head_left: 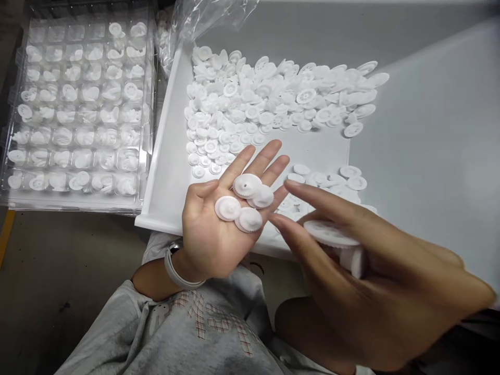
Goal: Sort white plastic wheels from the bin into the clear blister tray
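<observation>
Gears of white toothed plastic, four round ones, rest on the open left hand above a white plastic tray; the right hand grips others.

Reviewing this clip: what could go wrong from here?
The left hand lies open and flat, so its four gears could slide off if it tips. The right hand curls around more gears; one might slip out if it opens wider. Dropped gears could mix into the pile in the bin.
</observation>
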The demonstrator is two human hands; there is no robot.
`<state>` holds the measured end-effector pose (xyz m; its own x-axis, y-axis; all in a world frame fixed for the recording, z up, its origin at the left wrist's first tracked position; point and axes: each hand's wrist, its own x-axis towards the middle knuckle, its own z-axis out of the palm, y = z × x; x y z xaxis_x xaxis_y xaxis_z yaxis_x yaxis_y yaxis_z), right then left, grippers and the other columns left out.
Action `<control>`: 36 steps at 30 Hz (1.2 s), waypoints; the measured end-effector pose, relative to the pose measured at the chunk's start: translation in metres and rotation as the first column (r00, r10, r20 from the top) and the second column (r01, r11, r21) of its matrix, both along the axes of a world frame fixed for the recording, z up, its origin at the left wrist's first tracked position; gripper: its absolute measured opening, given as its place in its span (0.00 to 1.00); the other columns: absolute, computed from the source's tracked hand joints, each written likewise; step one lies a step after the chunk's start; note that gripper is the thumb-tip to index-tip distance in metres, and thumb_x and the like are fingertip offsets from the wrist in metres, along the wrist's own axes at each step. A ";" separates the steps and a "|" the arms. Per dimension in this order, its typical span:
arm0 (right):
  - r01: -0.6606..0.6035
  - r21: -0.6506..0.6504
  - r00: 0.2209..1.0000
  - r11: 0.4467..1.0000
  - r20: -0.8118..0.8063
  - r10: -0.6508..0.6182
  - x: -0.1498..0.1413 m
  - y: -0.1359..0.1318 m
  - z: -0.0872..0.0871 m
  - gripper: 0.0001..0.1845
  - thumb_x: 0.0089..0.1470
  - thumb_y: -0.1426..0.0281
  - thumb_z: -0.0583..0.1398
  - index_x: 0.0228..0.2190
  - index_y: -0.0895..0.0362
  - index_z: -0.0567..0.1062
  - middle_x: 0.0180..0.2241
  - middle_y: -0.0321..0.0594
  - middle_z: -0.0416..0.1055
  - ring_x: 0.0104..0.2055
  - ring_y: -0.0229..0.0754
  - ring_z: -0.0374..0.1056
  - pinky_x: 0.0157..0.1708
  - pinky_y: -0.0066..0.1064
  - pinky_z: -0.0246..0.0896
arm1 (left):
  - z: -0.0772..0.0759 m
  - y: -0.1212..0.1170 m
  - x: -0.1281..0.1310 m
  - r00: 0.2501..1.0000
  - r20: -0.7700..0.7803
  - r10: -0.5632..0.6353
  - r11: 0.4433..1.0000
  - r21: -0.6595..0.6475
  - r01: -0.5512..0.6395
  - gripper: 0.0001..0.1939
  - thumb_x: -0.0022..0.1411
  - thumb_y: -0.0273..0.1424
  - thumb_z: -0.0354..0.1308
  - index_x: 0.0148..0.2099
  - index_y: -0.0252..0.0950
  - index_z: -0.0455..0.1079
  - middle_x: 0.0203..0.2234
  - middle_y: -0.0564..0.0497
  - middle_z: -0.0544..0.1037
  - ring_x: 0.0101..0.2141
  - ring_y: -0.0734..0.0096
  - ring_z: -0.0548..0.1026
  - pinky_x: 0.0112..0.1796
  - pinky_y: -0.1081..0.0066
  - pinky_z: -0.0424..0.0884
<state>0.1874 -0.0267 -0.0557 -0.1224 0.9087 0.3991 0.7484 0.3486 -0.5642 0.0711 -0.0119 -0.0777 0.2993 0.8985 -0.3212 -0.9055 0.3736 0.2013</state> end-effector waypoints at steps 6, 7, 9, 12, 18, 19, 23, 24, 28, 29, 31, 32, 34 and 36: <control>-0.108 0.041 0.991 0.993 0.088 0.104 -0.003 0.015 -0.008 0.09 0.53 0.72 0.65 0.37 0.60 0.78 0.34 0.40 0.79 0.29 0.36 0.75 0.29 0.22 0.68 | 0.000 0.001 0.000 0.999 -0.017 -0.044 0.998 0.033 0.045 0.27 0.60 0.37 0.35 0.57 0.40 0.64 0.59 0.61 0.68 0.65 0.69 0.57 0.66 0.62 0.53; -0.103 0.040 0.992 0.994 0.082 0.099 -0.003 0.016 -0.009 0.08 0.53 0.72 0.65 0.37 0.61 0.78 0.33 0.40 0.79 0.28 0.35 0.74 0.28 0.22 0.68 | 0.000 0.001 0.000 0.999 -0.024 -0.047 0.998 0.030 0.048 0.26 0.60 0.37 0.36 0.56 0.40 0.65 0.59 0.61 0.68 0.65 0.68 0.57 0.65 0.63 0.54; -0.089 0.046 0.995 0.995 0.054 0.086 -0.003 0.016 -0.011 0.08 0.53 0.72 0.65 0.37 0.59 0.78 0.33 0.38 0.79 0.27 0.34 0.73 0.27 0.22 0.67 | 0.001 0.001 0.000 0.999 -0.028 -0.042 0.999 0.015 0.043 0.27 0.59 0.37 0.38 0.58 0.40 0.63 0.59 0.60 0.68 0.65 0.67 0.57 0.65 0.63 0.57; -0.041 0.016 0.999 0.999 -0.026 0.041 -0.004 0.013 -0.015 0.09 0.53 0.72 0.65 0.39 0.56 0.78 0.35 0.36 0.79 0.30 0.35 0.74 0.30 0.23 0.70 | 0.003 0.001 0.000 0.999 -0.015 -0.029 0.999 -0.019 0.029 0.32 0.59 0.37 0.38 0.65 0.37 0.53 0.62 0.57 0.64 0.65 0.65 0.57 0.65 0.60 0.56; 0.020 -0.044 0.995 0.999 -0.093 -0.024 -0.009 0.011 -0.021 0.10 0.54 0.71 0.65 0.40 0.51 0.78 0.36 0.33 0.79 0.32 0.37 0.75 0.32 0.26 0.71 | 0.002 0.004 -0.001 0.998 -0.019 -0.059 0.998 0.002 0.060 0.32 0.60 0.35 0.36 0.65 0.36 0.52 0.60 0.58 0.68 0.64 0.68 0.58 0.65 0.65 0.56; 0.027 -0.040 0.995 0.999 -0.097 -0.030 -0.010 0.011 -0.022 0.11 0.54 0.71 0.65 0.40 0.51 0.78 0.36 0.32 0.79 0.32 0.36 0.75 0.31 0.26 0.71 | 0.002 0.005 -0.001 0.998 -0.027 -0.063 0.998 -0.003 0.063 0.32 0.60 0.35 0.35 0.66 0.37 0.52 0.59 0.59 0.68 0.64 0.69 0.59 0.65 0.65 0.57; 0.030 -0.032 0.988 0.999 -0.151 -0.034 -0.008 0.010 -0.027 0.14 0.52 0.70 0.67 0.42 0.51 0.79 0.37 0.32 0.79 0.33 0.35 0.75 0.31 0.24 0.70 | 0.003 0.006 -0.002 0.995 -0.053 -0.083 0.996 -0.041 0.080 0.33 0.61 0.35 0.34 0.67 0.38 0.49 0.62 0.61 0.65 0.64 0.71 0.59 0.64 0.67 0.59; 0.032 -0.028 0.983 0.999 -0.177 -0.037 -0.007 0.010 -0.028 0.15 0.51 0.70 0.67 0.43 0.51 0.79 0.38 0.32 0.79 0.34 0.35 0.75 0.32 0.23 0.70 | 0.004 0.006 -0.002 0.996 -0.053 -0.077 0.996 -0.044 0.075 0.33 0.61 0.35 0.34 0.68 0.37 0.48 0.63 0.60 0.63 0.64 0.71 0.59 0.64 0.68 0.59; 0.051 -0.030 0.976 0.998 -0.212 -0.056 -0.001 0.009 -0.029 0.17 0.48 0.71 0.69 0.42 0.51 0.79 0.39 0.32 0.79 0.36 0.37 0.76 0.33 0.24 0.71 | 0.002 0.004 -0.002 0.999 -0.029 -0.036 0.999 -0.011 0.036 0.35 0.62 0.37 0.37 0.70 0.33 0.43 0.65 0.56 0.59 0.65 0.70 0.56 0.66 0.69 0.55; 0.043 -0.040 0.978 0.998 -0.200 -0.050 0.001 0.009 -0.029 0.16 0.48 0.71 0.69 0.41 0.51 0.79 0.39 0.32 0.79 0.36 0.38 0.76 0.33 0.24 0.71 | 0.001 0.004 -0.001 0.999 -0.028 -0.036 0.999 -0.005 0.036 0.35 0.63 0.37 0.37 0.70 0.33 0.41 0.65 0.57 0.59 0.65 0.71 0.55 0.66 0.69 0.54; 0.018 -0.054 0.982 0.998 -0.184 -0.028 0.003 0.009 -0.029 0.15 0.49 0.70 0.68 0.41 0.51 0.79 0.39 0.31 0.79 0.36 0.37 0.76 0.34 0.23 0.72 | 0.000 0.003 -0.001 0.998 -0.038 -0.044 0.999 -0.002 0.044 0.35 0.63 0.37 0.36 0.71 0.35 0.39 0.64 0.58 0.59 0.66 0.72 0.53 0.67 0.69 0.50; 0.013 -0.055 0.983 0.998 -0.184 -0.023 0.004 0.009 -0.029 0.15 0.49 0.69 0.68 0.41 0.51 0.79 0.39 0.31 0.79 0.37 0.37 0.76 0.34 0.23 0.72 | -0.001 0.003 -0.001 0.998 -0.049 -0.047 0.999 -0.005 0.046 0.35 0.63 0.38 0.36 0.71 0.36 0.39 0.64 0.58 0.60 0.66 0.72 0.52 0.68 0.68 0.49; 0.022 -0.052 0.982 0.998 -0.186 -0.032 0.005 0.008 -0.030 0.15 0.49 0.69 0.68 0.41 0.50 0.79 0.39 0.30 0.79 0.37 0.36 0.76 0.33 0.22 0.71 | -0.002 0.003 -0.001 0.996 -0.072 -0.055 0.998 -0.010 0.054 0.35 0.62 0.39 0.35 0.71 0.38 0.40 0.64 0.60 0.61 0.67 0.71 0.51 0.68 0.67 0.48; 0.042 -0.050 0.980 0.998 -0.190 -0.050 0.005 0.008 -0.032 0.15 0.48 0.69 0.69 0.41 0.49 0.79 0.39 0.29 0.79 0.37 0.35 0.75 0.32 0.21 0.70 | -0.002 0.003 -0.001 0.994 -0.088 -0.062 0.998 -0.005 0.061 0.35 0.62 0.40 0.35 0.70 0.40 0.43 0.62 0.62 0.63 0.67 0.71 0.51 0.67 0.68 0.48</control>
